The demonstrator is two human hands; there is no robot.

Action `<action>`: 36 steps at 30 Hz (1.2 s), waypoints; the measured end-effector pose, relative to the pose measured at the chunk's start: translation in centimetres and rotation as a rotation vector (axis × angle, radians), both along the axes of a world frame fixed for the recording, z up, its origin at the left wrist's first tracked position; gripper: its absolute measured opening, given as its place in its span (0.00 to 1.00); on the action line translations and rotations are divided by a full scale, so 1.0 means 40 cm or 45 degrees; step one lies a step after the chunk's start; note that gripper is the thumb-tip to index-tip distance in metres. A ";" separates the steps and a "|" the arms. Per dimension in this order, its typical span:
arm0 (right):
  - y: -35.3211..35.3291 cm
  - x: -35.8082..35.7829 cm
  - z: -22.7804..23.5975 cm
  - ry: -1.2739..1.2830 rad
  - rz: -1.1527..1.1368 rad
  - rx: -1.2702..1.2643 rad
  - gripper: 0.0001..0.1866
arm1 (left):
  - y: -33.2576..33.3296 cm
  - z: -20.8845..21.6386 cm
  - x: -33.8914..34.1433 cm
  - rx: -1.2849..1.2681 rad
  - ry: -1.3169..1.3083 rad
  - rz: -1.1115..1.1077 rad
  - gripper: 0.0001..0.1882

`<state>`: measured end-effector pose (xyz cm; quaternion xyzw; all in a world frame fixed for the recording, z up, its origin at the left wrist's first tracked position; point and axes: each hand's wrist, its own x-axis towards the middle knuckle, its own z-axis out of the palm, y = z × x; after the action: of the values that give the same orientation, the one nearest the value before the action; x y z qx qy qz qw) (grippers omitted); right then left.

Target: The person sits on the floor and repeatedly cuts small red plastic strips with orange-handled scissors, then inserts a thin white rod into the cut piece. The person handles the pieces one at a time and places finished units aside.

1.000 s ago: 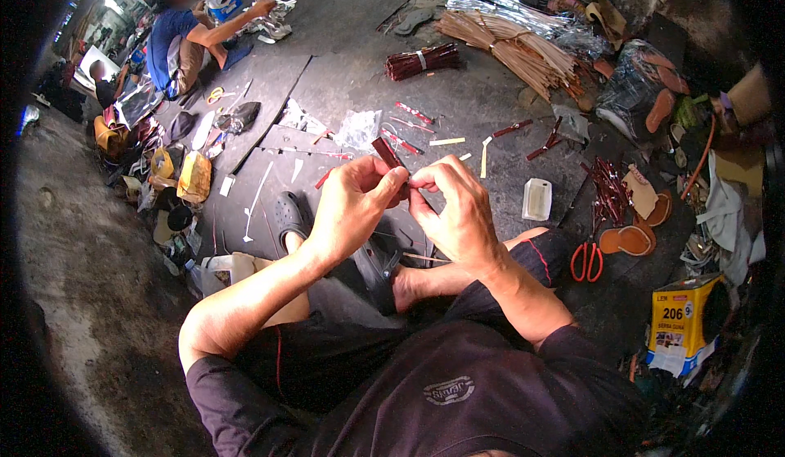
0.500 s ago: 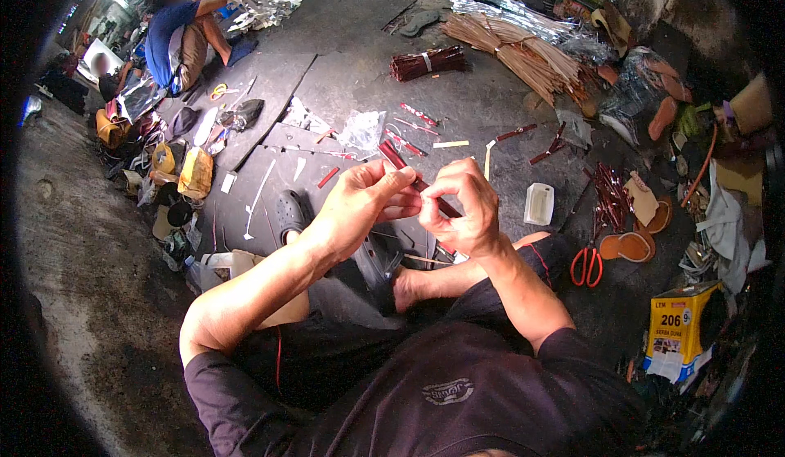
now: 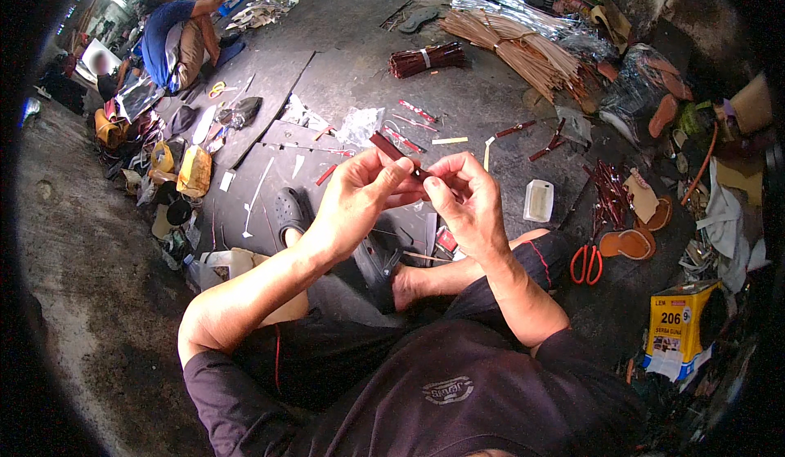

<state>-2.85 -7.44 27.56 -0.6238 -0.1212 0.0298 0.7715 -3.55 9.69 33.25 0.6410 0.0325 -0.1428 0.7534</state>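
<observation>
In front of my body, my left hand (image 3: 370, 181) is closed on a dark red, glossy strip (image 3: 386, 145), thumb on top. The strip slants from the upper left down toward my right hand (image 3: 468, 203). My right thumb and forefinger pinch around the strip's lower end, beside the left fingertips; the fingers hide that end. Short dark red strips (image 3: 402, 140) lie on the floor just beyond my hands. A white, open plastic container (image 3: 539, 201) stands right of my right hand.
Red-handled scissors (image 3: 586, 265), brown sandals (image 3: 628, 246) and a yellow can (image 3: 679, 322) lie at the right. Farther off are a dark red strip bundle (image 3: 425, 60) and a tan one (image 3: 515, 48). A dark clog (image 3: 289, 214) sits near my leg. Another person (image 3: 176, 36) sits far left.
My right hand has turned and shifted its hold, its thumb now along the near side. The strip's lower end no longer shows past it. The far person's silvery strips now lie on the floor.
</observation>
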 end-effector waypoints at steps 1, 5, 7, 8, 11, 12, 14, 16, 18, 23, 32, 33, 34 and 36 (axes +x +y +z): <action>-0.003 0.000 -0.005 0.011 0.009 0.007 0.09 | 0.002 -0.005 0.002 -0.017 0.037 0.007 0.14; -0.022 0.002 -0.005 0.061 0.092 -0.075 0.13 | 0.012 -0.024 0.008 -0.090 0.117 0.013 0.14; -0.024 -0.005 0.028 0.106 0.111 0.015 0.16 | 0.019 -0.026 0.012 -0.133 0.148 0.034 0.14; -0.026 -0.008 0.032 0.079 0.088 0.018 0.18 | 0.021 -0.027 0.014 -0.156 0.152 0.038 0.14; -0.036 -0.019 0.017 -0.133 -0.034 -0.080 0.19 | 0.024 -0.030 0.016 -0.215 0.170 0.050 0.13; -0.038 -0.021 0.017 -0.223 -0.047 -0.167 0.18 | 0.025 -0.032 0.015 -0.225 0.177 0.051 0.13; -0.042 -0.022 0.017 -0.402 -0.074 -0.341 0.18 | 0.024 -0.034 0.014 -0.228 0.183 0.055 0.13; -0.042 -0.017 0.020 -0.570 -0.172 -0.444 0.16 | 0.021 -0.026 0.012 -0.208 0.180 0.066 0.13; -0.049 -0.016 0.021 -0.644 -0.241 -0.555 0.14 | 0.019 -0.022 0.010 -0.211 0.166 0.047 0.15; -0.055 -0.016 0.016 -0.657 -0.275 -0.555 0.12 | 0.021 -0.020 0.015 -0.269 0.118 -0.020 0.17; -0.061 -0.024 0.026 -0.681 -0.290 -0.559 0.09 | 0.037 -0.038 0.024 -0.117 -0.024 0.039 0.24; -0.065 -0.025 0.024 -0.652 -0.288 -0.552 0.08 | 0.044 -0.042 0.030 0.018 -0.091 0.085 0.25; -0.070 -0.024 0.023 -0.537 -0.228 -0.513 0.07 | 0.049 -0.041 0.034 0.154 -0.158 0.132 0.26; -0.086 -0.018 0.021 -0.302 -0.111 -0.435 0.06 | 0.065 -0.029 0.035 0.546 -0.373 -0.019 0.22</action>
<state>-3.57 -10.87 28.41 -0.7493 -0.1774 -0.0572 0.6355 -2.16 12.30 32.09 0.8002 -0.0521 -0.0440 0.5958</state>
